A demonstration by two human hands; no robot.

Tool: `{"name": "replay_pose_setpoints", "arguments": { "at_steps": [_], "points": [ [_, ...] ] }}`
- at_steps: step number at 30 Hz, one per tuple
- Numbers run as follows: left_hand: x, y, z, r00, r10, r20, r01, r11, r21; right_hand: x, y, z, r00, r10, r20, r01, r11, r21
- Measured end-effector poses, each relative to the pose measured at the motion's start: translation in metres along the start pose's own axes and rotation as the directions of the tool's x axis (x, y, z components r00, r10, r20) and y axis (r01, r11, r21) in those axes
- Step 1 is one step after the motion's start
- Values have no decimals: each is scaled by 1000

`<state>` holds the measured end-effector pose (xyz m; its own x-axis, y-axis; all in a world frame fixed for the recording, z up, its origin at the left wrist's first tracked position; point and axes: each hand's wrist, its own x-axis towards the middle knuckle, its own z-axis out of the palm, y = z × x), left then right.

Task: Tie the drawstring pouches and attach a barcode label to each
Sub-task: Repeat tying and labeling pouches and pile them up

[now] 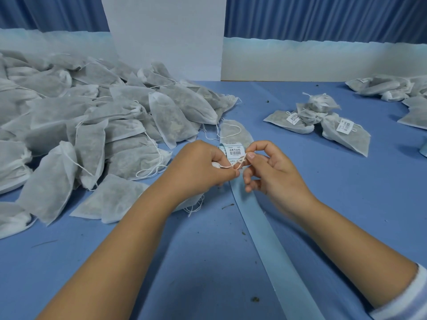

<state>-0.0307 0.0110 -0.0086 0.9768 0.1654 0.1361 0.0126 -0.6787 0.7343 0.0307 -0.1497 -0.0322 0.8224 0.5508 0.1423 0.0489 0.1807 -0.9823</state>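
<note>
A thin white drawstring (233, 165) is pinched between the left hand (198, 168) and right hand (270, 167), its white gauze pouch mostly hidden under the left palm; beyond the fingers lies a barcode label strip (234, 151), print unreadable, few labelled pouches (316, 121) far right, a large untied heap (92, 125) left.

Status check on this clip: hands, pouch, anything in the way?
Left hand and right hand both pinching thin white drawstring, mid-knot. White barcode label strip just behind. Big heap of untied grey mesh pouches left; nothing blocking.
</note>
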Motion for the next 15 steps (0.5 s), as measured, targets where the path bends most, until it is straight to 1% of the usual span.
{"name": "replay_pose_setpoints", "arguments": {
  "at_steps": [3, 5, 7, 10, 12, 15],
  "points": [
    [-3, 4, 6, 999, 24, 26, -24, 1000, 8, 0, 1, 1, 1000, 2, 17, -2, 999, -41],
    [-5, 8, 13, 999, 41, 9, -42, 999, 26, 0, 1, 2, 1000, 1, 16, 0, 998, -56],
    [-6, 11, 19, 998, 54, -13, -54, 999, 6, 0, 1, 1, 1000, -4, -7, 3, 999, -49],
    [-6, 13, 21, 998, 58, -8, -58, 996, -60, 0, 0, 1, 998, -41, -38, 38, 997, -63],
    [-6, 13, 17, 999, 39, 8, -37, 989, -145, 1, -2, 0, 995, -72, -63, 67, 995, -73],
    [-6, 12, 11, 999, 36, -19, -39, 978, -205, 3, -5, -4, 991, -81, -109, 73, 994, -81]
  ]
}}
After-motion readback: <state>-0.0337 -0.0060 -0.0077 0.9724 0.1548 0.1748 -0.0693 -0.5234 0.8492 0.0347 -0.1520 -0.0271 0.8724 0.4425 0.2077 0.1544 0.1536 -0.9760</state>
